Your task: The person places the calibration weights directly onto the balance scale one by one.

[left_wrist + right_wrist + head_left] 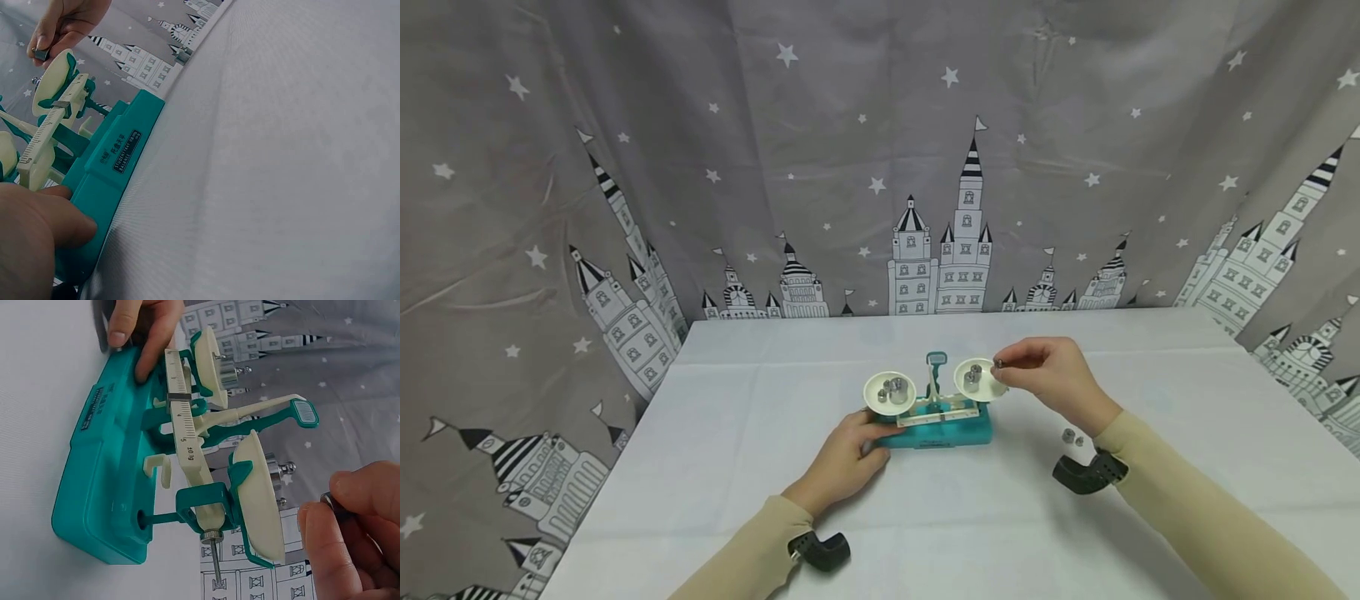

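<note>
A teal balance scale (951,432) with two cream pans stands on the white table. Several metal weights (897,389) sit in the left pan (874,403); a few more (972,377) rest in the right pan (992,390). My left hand (847,458) grips the left end of the teal base, its thumb on the front side in the left wrist view. Beside the right pan my right hand (1054,379) pinches a small metal weight (336,505) between thumb and fingers, apart from the pan in the right wrist view.
Two small weights (1068,436) lie on the table (737,367) near my right forearm. Behind the table hangs a grey curtain (820,167) printed with castles and stars. The scale's pointer (306,414) rises between the two pans.
</note>
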Demonstrator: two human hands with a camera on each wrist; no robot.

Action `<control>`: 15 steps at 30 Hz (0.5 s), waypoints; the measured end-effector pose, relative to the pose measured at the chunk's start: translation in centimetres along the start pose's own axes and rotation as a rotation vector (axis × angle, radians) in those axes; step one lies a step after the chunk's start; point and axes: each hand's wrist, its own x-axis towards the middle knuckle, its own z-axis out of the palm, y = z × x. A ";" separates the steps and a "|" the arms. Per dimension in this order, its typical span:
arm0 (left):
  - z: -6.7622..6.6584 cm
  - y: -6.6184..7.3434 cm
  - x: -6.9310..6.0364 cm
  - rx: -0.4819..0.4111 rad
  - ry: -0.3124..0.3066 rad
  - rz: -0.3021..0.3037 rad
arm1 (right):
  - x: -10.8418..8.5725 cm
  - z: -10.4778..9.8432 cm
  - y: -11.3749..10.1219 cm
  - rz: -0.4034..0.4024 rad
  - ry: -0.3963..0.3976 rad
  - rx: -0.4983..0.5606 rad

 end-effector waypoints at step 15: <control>-0.1 0.0 -0.1 0.001 0.008 0.015 | 0.4 1.3 -0.4 -0.119 0.006 -0.101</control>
